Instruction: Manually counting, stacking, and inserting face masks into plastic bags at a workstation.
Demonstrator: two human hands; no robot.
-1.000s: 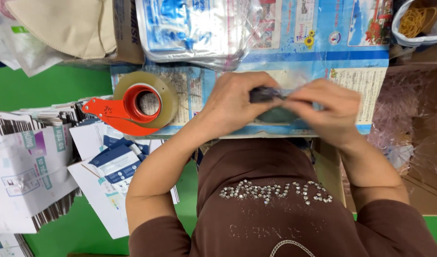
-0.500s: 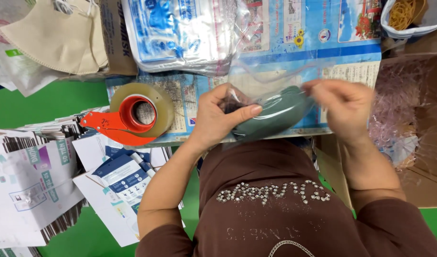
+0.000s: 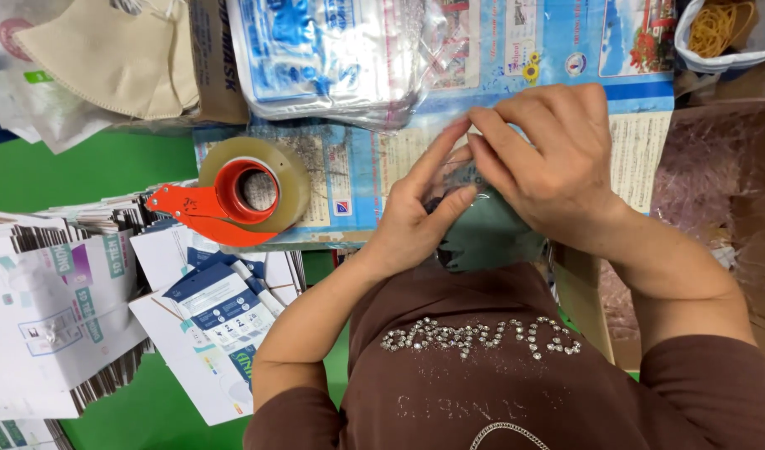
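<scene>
On the green tabletop point(image 3: 91, 171) at my far left I see stacks of flat printed cartons point(image 3: 57, 317), then a roll of clear packing tape point(image 3: 257, 179) in its red dispenser point(image 3: 201, 212), lying on a blue printed sheet point(image 3: 357, 179). Above it sits a bundle of plastic-wrapped packets point(image 3: 332, 54). My left hand point(image 3: 416, 221) comes next, its fingers point(image 3: 437, 158) stretched up and pinching the thin clear plastic bag point(image 3: 466, 179) around a grey-green face mask point(image 3: 482, 237). The mask sits just in front of my chest, over the near edge of the sheet, its long axis tilted from lower left to upper right; its far end is hidden under my hands. My right hand point(image 3: 553, 162) lies over it, fingers point(image 3: 503, 137) curled and nipping the same bag at its top, touching the left fingertips. Further right, a cardboard box point(image 3: 732, 92) holds pinkish shredded filler point(image 3: 707, 175), and a white bag point(image 3: 707, 60) at top right holds yellow rubber bands point(image 3: 720, 25).
</scene>
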